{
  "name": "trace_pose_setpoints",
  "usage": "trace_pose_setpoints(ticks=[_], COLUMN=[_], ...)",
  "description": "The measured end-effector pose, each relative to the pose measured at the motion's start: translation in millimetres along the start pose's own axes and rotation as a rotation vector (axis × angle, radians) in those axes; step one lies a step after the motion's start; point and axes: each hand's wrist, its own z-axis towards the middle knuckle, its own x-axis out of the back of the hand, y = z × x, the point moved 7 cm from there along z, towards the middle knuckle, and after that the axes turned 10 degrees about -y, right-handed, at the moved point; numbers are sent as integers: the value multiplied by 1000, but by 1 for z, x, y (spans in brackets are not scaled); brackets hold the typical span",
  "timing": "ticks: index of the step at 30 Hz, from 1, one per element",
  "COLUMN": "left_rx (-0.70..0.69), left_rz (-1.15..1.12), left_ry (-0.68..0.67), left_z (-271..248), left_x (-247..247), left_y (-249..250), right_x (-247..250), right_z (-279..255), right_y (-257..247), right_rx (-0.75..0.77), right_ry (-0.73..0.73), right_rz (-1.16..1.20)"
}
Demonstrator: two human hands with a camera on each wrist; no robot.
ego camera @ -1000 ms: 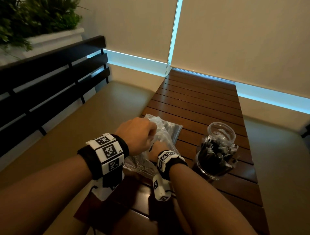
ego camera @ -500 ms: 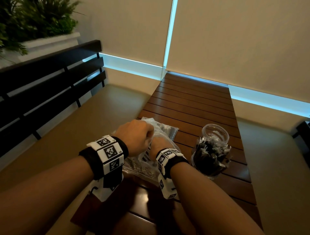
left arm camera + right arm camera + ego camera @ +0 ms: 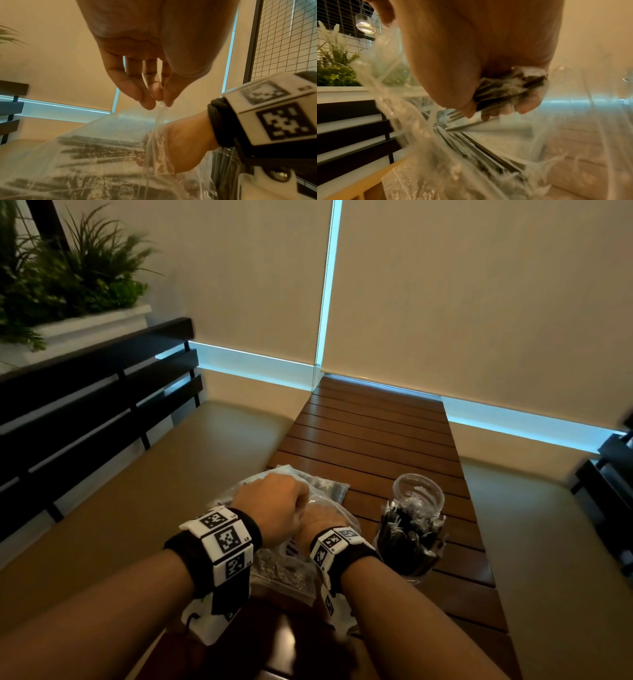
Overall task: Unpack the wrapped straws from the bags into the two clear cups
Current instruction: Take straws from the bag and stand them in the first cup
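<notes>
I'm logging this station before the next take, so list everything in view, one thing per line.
Plastic bag: one seen for certain, clear, on the near end of the table, its film pinched up.
Wrapped straws: a bundle, dark in clear wrap, inside the bag.
Clear cup: one in view, packed with dark wrapped straws, right of the bag.
Slatted table: one, brown wood.
Bench backrest: black slats, left.
Plant: green, in a white planter, upper left.
Left hand: pinches the bag's film.
Right hand: inside the bag, grips the straw bundle.
</notes>
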Motion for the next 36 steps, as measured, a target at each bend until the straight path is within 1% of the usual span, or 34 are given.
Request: trace_pose_setpoints(ticks=[3,4,6,8,10,11,13,16,19,21,25,28,29,31,32,34,36], left_rx=[-4,-4,6,23,55,78,125,191,240,255,245,264,264,172,81,-101,-185], left_rz=[13,21,26,17,6,1,-20,-30,-10,32,73,36,-28,-240,-386,-755,-1119], left_ry=[-7,-5,-2,-12,-25,-27,-23,-19,-51,-80,-123,-151,-156,-150,-147,-121,-108], left_z=[1,1,3,5,7,9,11,14,12,6,-11,-17,-19,-20,-20,-25,-30], left_x=[-2,-2,-3,-4,-4,-4,-4,-5,-7,-7,-7,-4,-2,8,16,40,59], left_y=[-2,-3,-8,-13,-18,-21,-24,-24,-20,-10,18,33,39,59,74,104,121], right_x=[-10,-12,-12,-7,4,10,24,48,71,83,101,115,119,124,123,114,99], right_z=[5,6,13,13,4,-3,-20,-47,-86,-116,-168,-189,-191,-192,-192,-186,-180], right_y=[-1,-2,-2,-5,-9,-9,-2,11,35,55,89,106,109,107,103,96,86], right_rx=[25,20,-18,-29,48,91,126,107,92,42,-69,-109,-106,-58,-26,21,82], right_ry=[-89,-109,-108,-117,-103,-94,-49,-1,23,19,38,94,142,273,328,406,456], right_rz=[70,59,51,-11,-88,-99,-186,-342,-410,-448,-423,-280,-232,-119,-67,33,202])
